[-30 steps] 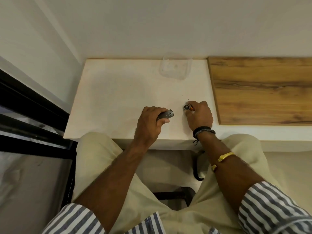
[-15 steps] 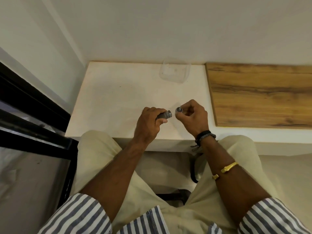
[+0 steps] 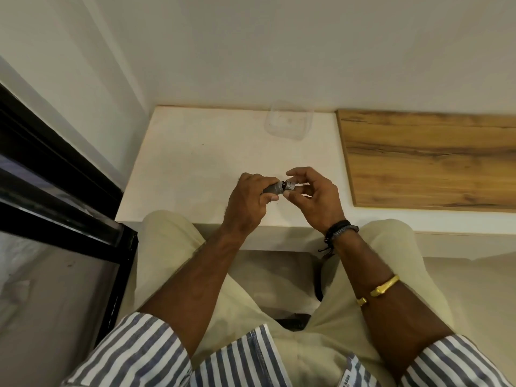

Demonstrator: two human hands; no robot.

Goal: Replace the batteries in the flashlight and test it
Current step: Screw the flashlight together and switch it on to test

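The left hand (image 3: pixel 247 202) is curled tight around the grey flashlight body (image 3: pixel 272 189), fingers wrapped over its barrel so that only the open end shows, pointing toward the other hand. The right hand (image 3: pixel 312 198) pinches the small end cap (image 3: pixel 289 186) between thumb and forefinger, its other fingers loosely spread, and the cap sits right against the open end of the body; whether the two are threaded together or only touching cannot be told. Both hands are held just above the bench (image 3: pixel 195 169), over the part near its front edge, roughly midway along the pale section.

Nearer than the hands, striped blue-and-white sleeves (image 3: pixel 145 350) are rolled up on both forearms, and pale trousers (image 3: pixel 167 247) cover the knees under the front edge of the bench. The right wrist carries dark braided bands (image 3: pixel 339 229), and further up that forearm sits a gold bangle (image 3: pixel 384 286).

Beyond the hands the pale bench top is mostly bare. A clear plastic container (image 3: pixel 289 122) stands at the back edge, against the wall. To the right, a wood-grain panel (image 3: pixel 432 157) covers the bench surface from back edge toward the front. At the left a black frame (image 3: pixel 55 174) runs beside the bench's left edge.
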